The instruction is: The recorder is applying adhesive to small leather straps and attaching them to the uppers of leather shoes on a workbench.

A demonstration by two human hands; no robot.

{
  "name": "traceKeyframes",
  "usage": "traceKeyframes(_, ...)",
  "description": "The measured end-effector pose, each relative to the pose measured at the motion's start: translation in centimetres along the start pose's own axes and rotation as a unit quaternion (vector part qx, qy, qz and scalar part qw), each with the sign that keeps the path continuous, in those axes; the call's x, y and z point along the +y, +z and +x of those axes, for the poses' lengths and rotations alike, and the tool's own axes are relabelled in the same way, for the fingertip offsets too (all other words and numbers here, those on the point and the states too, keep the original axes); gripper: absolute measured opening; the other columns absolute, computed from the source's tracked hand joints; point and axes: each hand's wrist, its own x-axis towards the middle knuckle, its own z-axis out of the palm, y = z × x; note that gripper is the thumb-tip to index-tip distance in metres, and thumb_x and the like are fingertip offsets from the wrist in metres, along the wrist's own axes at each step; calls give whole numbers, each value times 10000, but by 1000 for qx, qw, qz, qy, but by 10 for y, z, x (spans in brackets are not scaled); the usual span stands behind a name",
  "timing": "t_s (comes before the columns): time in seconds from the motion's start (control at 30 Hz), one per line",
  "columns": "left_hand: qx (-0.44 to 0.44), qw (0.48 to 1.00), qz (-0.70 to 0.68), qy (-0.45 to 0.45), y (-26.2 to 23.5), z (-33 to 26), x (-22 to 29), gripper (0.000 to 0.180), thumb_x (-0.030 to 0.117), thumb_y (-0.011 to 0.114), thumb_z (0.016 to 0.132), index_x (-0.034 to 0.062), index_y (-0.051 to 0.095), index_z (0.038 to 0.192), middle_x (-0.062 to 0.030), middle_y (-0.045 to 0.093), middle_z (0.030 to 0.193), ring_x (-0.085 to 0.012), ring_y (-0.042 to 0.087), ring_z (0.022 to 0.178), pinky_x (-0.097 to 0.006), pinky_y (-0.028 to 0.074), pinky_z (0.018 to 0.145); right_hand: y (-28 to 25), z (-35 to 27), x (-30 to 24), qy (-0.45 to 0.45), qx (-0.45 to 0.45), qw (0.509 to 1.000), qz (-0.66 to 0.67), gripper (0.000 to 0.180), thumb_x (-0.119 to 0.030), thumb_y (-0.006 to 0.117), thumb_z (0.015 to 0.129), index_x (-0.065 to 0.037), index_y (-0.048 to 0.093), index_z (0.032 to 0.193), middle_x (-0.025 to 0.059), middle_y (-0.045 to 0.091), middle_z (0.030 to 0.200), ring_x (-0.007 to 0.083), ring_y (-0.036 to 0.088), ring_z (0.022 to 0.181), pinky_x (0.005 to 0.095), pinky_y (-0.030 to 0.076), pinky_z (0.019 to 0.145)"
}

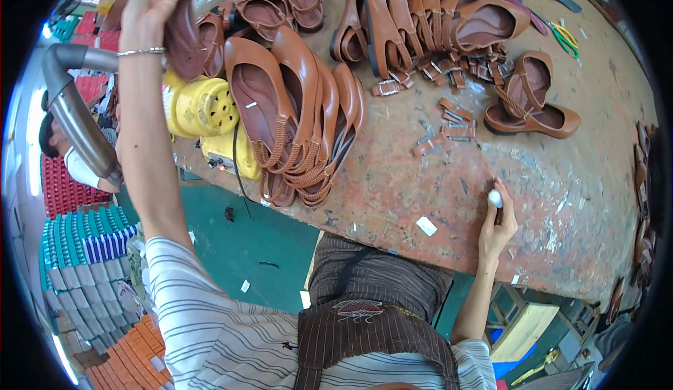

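In the left grip (pixel 148 8), a brown shoe (pixel 184 36) is held up, and the grip is closed tight on its upper end; this part is a bit blurry. On the wrist just below that grip, a thin shiny bracelet (pixel 141 52) is worn. Below the left grip and to its right, a yellow machine (pixel 205 106) with holes in its round end is seen, and right of that, a pile of brown shoes (pixel 294 109) is stacked on the counter (pixel 392 200). In the right grip (pixel 499 229), closed around it, a small white thing (pixel 495 198) is held; what it is cannot be told. To the left of the right grip, a white tag (pixel 425 226) is laid flat. Past the right grip and a bit to its left, small brown straps (pixel 457 132) with shiny bits are scattered. Farther past that grip, a row of brown shoes (pixel 438 11) is packed side by side. Beyond the right grip and a bit to its right, two brown shoes (pixel 536 95) are set one on the other.
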Motion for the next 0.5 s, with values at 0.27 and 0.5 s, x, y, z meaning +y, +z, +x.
traceKeyframes(0.27, -1, 596, 790, 147, 3, -194, -145, 546, 283, 662, 846, 6, 470, 1276, -217, 622, 798, -413, 618, 804, -470, 486, 692, -11, -7, 25, 69, 109, 984, 126, 252, 3, 569, 899, 5, 617, 1147, 136, 642, 1166, 232, 587, 1122, 348, 451, 962)
traceKeyframes(0.5, 3, 842, 534, 81, -58, -203, -168, 438, 53, 574, 907, 14, 470, 1331, 20, 464, 550, -66, 382, 485, -263, 320, 459, -10, -2, 12, 25, 97, 994, 47, 286, 70, 648, 778, -7, 675, 1052, 141, 653, 1082, 253, 614, 1021, 342, 464, 894)
